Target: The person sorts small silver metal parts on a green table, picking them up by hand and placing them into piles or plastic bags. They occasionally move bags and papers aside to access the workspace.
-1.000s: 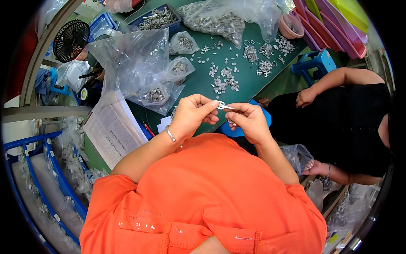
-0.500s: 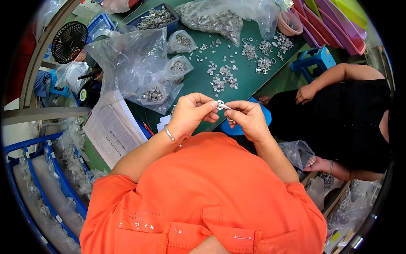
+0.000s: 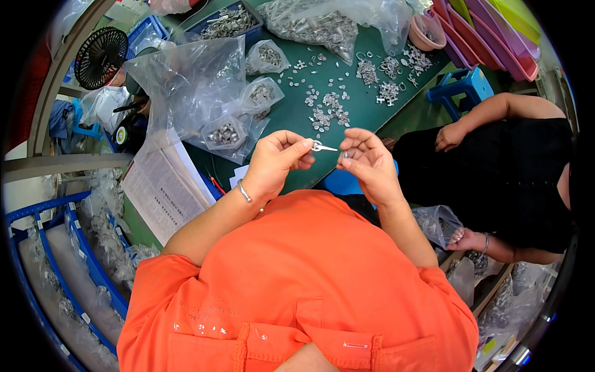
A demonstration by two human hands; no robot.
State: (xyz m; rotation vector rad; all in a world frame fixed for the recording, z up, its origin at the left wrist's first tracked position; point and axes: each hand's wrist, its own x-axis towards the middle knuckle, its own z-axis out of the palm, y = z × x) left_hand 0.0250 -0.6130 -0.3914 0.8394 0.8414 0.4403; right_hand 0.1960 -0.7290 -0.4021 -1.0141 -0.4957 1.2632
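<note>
Your left hand (image 3: pixel 277 164) is on the near side of the pile of small silver pieces (image 3: pixel 320 121), a bit left of it; thumb and fingers closed in a pinch on a silver pointed piece (image 3: pixel 323 147), which sits just on your side of the pile, tip aimed right. Your right hand (image 3: pixel 374 166) is nearer you than the pile and right of it, fingers partly spread and curled, apart from that tip; a small shiny bit (image 3: pixel 346 154) shows among them, can't tell if it's gripped. Pile lies on the green worktop (image 3: pixel 288 121). Left of the pile: three small clear bags of metal parts, the nearest one (image 3: pixel 224 134) toward you; farther left, printed sheets (image 3: pixel 164 192). Beyond the pile: big clear bag of parts (image 3: pixel 316 28); beyond and left, blue tray (image 3: pixel 257 30) of metal parts. Right of the pile: silver cluster (image 3: pixel 388 93), then blue stool (image 3: pixel 462 93); well right, a co-worker's hand (image 3: pixel 450 137) against black clothing. Pink bowl (image 3: pixel 426 42), beyond and right of the pile.
</note>
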